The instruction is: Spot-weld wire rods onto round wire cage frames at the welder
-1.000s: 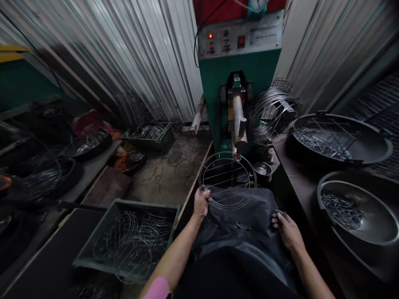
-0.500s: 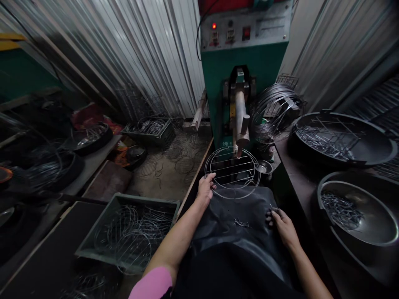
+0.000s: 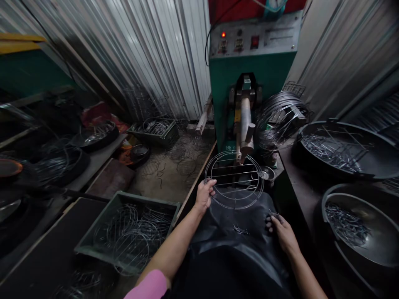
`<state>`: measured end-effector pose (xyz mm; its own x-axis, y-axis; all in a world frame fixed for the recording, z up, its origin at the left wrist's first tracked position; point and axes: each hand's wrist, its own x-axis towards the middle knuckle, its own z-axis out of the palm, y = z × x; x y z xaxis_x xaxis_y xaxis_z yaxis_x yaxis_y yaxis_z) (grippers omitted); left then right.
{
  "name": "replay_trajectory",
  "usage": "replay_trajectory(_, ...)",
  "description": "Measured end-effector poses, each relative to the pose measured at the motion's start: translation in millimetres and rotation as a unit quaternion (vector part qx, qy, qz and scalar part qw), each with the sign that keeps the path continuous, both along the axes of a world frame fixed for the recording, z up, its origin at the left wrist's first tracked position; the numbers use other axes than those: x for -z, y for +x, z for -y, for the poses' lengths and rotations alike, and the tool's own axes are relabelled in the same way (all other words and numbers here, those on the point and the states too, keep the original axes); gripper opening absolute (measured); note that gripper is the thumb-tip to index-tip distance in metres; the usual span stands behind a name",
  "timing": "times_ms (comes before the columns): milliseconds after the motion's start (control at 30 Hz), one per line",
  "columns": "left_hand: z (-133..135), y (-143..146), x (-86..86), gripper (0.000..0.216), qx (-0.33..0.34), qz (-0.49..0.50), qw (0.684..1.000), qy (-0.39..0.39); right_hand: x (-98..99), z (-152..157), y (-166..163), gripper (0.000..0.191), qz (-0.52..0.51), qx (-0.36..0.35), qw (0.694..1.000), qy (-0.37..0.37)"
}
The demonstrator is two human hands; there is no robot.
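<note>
My left hand (image 3: 205,194) is closed on the left rim of a round wire rack (image 3: 236,192), two rings joined by several parallel bars. The far side of the rack lies at the tip of the spot welder's electrode arm (image 3: 245,120). Over the dark apron (image 3: 230,216), to the right, my right hand (image 3: 278,226) pinches a short thin piece of wire (image 3: 270,211) between thumb and fingers. Between the hands, a small heap of short wire pieces (image 3: 241,229) rests on the apron.
On the left is a green crate (image 3: 99,232) of wire racks. To the right stand a dark pan (image 3: 378,155) and a metal bowl (image 3: 378,236), both holding short wire pieces. A wire coil (image 3: 280,114) hangs beside the green machine (image 3: 224,83). A small metal dish (image 3: 268,173) sits beyond the rack.
The camera view has shifted a little. The rack has turned slightly in my left hand, and its near edge sits lower in view. My right hand keeps its pinch over the apron.
</note>
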<state>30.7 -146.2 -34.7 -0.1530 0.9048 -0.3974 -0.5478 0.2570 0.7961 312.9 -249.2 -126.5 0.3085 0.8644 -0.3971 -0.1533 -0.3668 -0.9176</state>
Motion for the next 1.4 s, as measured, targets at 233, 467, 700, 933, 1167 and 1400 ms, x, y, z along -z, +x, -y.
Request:
replay_trajectory(233,2.4,-3.2,-2.1,0.041,0.030,0.046,0.998,0.003,-0.5,4.3,0.1,0.040,-0.004,0.023,1.000,0.015)
replay_trajectory(467,-12.6,-0.7,-7.8,0.042,-0.034,0.010,0.999,-0.006,-14.7,-2.4,-3.8,0.039,-0.028,0.087,0.994,0.066)
replay_trajectory(700,-43.4,14.1,-15.8,0.041,0.009,-0.019,0.999,-0.025,-89.0,-58.9,-45.2,0.028,-0.054,0.029,0.971,0.233)
replay_trajectory(933,-41.7,3.7,-12.1,0.042,0.015,-0.031,0.999,0.023,-100.2,-50.0,-66.9,0.024,0.050,-0.020,0.967,0.251)
replay_trajectory(1167,-26.5,-7.6,-10.1,0.050,-0.018,-0.006,0.999,0.028,-96.3,-27.1,-61.5,0.030,0.060,-0.019,0.978,0.200)
replay_trajectory(1400,-22.7,0.0,-11.6,0.050,-0.026,0.005,1.000,0.014,-97.3,-37.2,-69.9,0.024,0.048,-0.040,0.974,0.217)
